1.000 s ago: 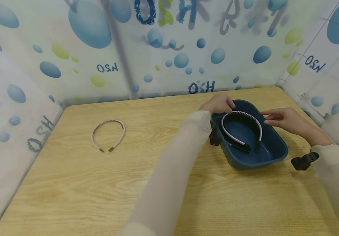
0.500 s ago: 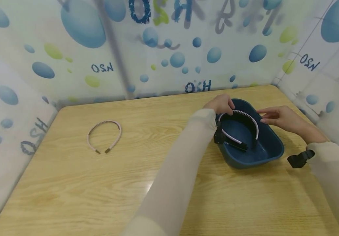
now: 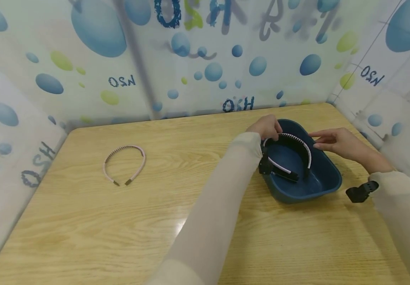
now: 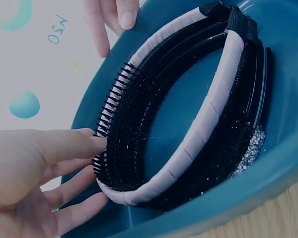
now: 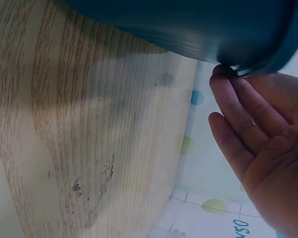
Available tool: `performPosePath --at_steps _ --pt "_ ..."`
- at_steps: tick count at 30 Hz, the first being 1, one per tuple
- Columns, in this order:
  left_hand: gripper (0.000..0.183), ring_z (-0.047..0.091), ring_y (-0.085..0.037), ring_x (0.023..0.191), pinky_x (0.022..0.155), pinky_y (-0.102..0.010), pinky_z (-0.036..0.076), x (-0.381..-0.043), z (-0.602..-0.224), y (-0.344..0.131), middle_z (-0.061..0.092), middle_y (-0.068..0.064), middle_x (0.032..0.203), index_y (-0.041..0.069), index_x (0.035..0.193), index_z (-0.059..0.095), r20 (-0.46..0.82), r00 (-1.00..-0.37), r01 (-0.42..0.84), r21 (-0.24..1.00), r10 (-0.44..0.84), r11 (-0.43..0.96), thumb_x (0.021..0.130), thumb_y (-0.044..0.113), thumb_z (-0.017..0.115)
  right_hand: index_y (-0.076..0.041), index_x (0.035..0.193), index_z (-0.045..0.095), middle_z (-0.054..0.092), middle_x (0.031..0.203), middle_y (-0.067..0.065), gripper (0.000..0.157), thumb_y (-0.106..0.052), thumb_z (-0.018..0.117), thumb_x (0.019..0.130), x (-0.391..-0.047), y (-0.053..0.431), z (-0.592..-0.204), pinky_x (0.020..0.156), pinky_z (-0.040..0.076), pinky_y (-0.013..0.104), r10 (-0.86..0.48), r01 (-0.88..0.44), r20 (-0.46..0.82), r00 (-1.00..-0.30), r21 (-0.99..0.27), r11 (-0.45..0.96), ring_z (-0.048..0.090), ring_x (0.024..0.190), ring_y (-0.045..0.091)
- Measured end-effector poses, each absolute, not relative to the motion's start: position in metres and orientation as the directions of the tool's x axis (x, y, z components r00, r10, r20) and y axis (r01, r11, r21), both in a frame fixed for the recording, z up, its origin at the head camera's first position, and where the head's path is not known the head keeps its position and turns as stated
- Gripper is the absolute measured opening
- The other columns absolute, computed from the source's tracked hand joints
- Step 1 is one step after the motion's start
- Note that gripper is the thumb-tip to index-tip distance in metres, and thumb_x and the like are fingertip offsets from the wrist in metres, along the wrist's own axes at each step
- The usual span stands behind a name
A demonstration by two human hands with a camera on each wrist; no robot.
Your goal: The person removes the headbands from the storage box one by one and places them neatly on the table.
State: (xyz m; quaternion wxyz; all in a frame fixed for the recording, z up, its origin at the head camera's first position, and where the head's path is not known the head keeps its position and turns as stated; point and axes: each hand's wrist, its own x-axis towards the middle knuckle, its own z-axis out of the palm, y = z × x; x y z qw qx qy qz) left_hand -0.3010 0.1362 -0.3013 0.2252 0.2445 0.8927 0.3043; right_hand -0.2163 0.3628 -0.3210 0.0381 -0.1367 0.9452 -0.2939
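A pink-wrapped headband [image 4: 203, 124] with black comb teeth lies uppermost on a stack of black headbands [image 4: 124, 134] inside a dark blue plastic basin [image 3: 327, 174]. My left hand [image 3: 266, 126] reaches over the basin's far left rim and pinches the pink headband at its toothed crown; in the left wrist view the thumb lies on the teeth, the other fingertips by its outer edge. My right hand [image 3: 344, 144] holds the basin's right rim between thumb and fingers, with the outer fingers loose in the right wrist view. Another pink headband [image 3: 138, 172] lies on the table at left.
The basin stands at the back right of a wooden table [image 3: 83, 221]. A patterned curtain [image 3: 190, 79] borders the table at the back and sides. A silver glittery patch [image 4: 251, 151] shows on one headband in the stack.
The head view has shifted slightly, so the scene slides a little left. Both hands keep their places at the headband and the rim.
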Motion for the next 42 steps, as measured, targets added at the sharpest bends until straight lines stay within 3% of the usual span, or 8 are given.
performPosePath --at_steps 15,24,34,42 --pt "0.035 0.05 -0.014 0.08 0.051 -0.021 0.039 -0.305 -0.312 0.138 0.059 -0.001 0.115 0.013 0.112 0.068 -0.239 -0.803 0.261 0.684 0.547 0.681 0.085 -0.008 0.057 0.008 0.125 0.051 0.064 0.097 0.024 0.041 -0.01 0.06 0.089 -0.217 0.364 -0.322 0.062 0.047 0.017 -0.288 -0.249 0.019 -0.957 -0.562 0.789 0.059 0.074 -0.003" --pt "0.034 0.049 -0.015 0.074 0.049 -0.021 0.039 -0.307 -0.311 0.137 0.06 0.0 0.113 0.013 0.111 0.069 -0.218 -0.811 0.28 0.67 0.542 0.688 0.087 -0.006 0.056 0.009 0.126 0.05 0.063 0.099 0.025 0.042 -0.007 0.06 0.089 -0.219 0.363 -0.321 0.062 0.047 0.017 -0.29 -0.245 0.006 -0.957 -0.553 0.797 0.061 0.076 0.003" --pt "0.032 0.051 -0.013 0.082 0.055 -0.022 0.046 -0.303 -0.303 0.13 0.06 -0.002 0.106 0.013 0.109 0.069 -0.177 -0.796 0.32 0.687 0.578 0.652 0.086 -0.004 0.058 0.008 0.125 0.051 0.064 0.097 0.024 0.041 -0.011 0.059 0.09 -0.218 0.364 -0.321 0.063 0.047 0.017 -0.304 -0.258 0.012 -0.952 -0.563 0.785 0.059 0.075 -0.003" --pt "0.031 0.05 -0.014 0.075 0.056 -0.022 0.047 -0.304 -0.299 0.129 0.058 -0.002 0.107 0.012 0.109 0.069 -0.171 -0.793 0.32 0.7 0.585 0.639 0.085 -0.004 0.059 0.009 0.125 0.051 0.064 0.096 0.024 0.041 -0.01 0.059 0.09 -0.219 0.365 -0.321 0.063 0.048 0.017 -0.3 -0.251 0.006 -0.954 -0.562 0.788 0.059 0.075 -0.002"
